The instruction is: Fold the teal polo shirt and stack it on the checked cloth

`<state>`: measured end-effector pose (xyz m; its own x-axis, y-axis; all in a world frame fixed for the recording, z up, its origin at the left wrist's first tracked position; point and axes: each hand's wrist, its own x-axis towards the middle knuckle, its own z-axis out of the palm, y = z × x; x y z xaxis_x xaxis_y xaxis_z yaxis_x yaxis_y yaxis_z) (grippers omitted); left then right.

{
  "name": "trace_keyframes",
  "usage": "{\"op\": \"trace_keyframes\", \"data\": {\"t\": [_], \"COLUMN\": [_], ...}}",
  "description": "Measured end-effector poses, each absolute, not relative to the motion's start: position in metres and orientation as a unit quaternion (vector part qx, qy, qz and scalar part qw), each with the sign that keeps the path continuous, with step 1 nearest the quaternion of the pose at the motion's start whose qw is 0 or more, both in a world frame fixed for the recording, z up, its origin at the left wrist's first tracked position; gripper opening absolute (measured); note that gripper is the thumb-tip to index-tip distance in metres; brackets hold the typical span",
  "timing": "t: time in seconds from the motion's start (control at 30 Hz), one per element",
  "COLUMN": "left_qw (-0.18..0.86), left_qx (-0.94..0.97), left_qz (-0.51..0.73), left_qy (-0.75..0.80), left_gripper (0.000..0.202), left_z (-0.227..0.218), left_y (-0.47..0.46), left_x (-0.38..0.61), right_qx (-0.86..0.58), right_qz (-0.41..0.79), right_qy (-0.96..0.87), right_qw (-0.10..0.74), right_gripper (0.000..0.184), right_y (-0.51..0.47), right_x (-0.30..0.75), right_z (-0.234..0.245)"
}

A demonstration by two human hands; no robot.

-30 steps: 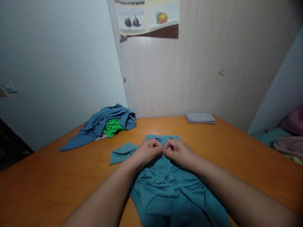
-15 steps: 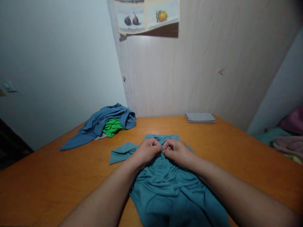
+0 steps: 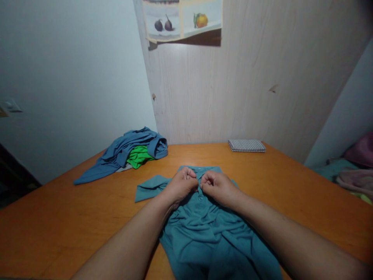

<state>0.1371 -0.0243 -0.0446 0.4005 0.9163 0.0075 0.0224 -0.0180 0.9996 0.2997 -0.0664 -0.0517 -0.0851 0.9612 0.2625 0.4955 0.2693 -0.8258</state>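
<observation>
A teal collared shirt (image 3: 210,237) lies on the table, its collar pointing away from me and its lower part bunched in folds. Both my hands are at the front opening just below the collar, close together. My left hand (image 3: 184,182) pinches the left side of the placket, fingers curled. Facing it, my right hand (image 3: 217,186) pinches the placket's right side. A small button (image 3: 200,198) shows on the placket below my fingertips. What lies exactly between the fingertips is hidden. One sleeve (image 3: 151,188) stretches out to the left.
On the orange-brown wooden table (image 3: 72,221), a heap of blue clothing (image 3: 125,146) with a bright green cloth (image 3: 140,156) sits at the back left. A folded striped cloth (image 3: 246,146) rests at the back right. More fabrics (image 3: 357,179) are beyond the right edge.
My left fingers have shifted and lifted slightly at the placket. My right hand stays almost in place, and the shirt lies as before.
</observation>
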Motion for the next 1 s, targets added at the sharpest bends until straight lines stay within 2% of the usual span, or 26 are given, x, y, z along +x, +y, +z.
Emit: {"op": "trace_keyframes", "data": {"t": [0.23,0.53,0.83,1.0], "left_qw": [0.6,0.578,0.452,0.351], "left_qx": [0.577,0.604,0.744,0.816], "left_qz": [0.41,0.419,0.382,0.343], "left_qy": [0.373,0.355,0.311,0.306], "left_gripper": [0.03,0.032,0.034,0.03], "left_z": [-0.044,-0.046,-0.05,-0.049], "left_y": [-0.026,-0.027,-0.024,-0.027], "left_x": [0.138,0.138,0.135,0.134], "right_qx": [-0.532,-0.534,-0.53,-0.551], "right_qz": [0.273,0.392,0.518,0.54], "right_qy": [-0.681,-0.618,-0.533,-0.506], "right_qw": [0.423,0.423,0.409,0.385], "right_gripper": [0.009,0.01,0.008,0.013], "right_y": [-0.066,-0.065,-0.067,-0.067], "right_x": [0.301,0.299,0.304,0.306], "right_z": [-0.052,-0.052,-0.041,-0.039]}}
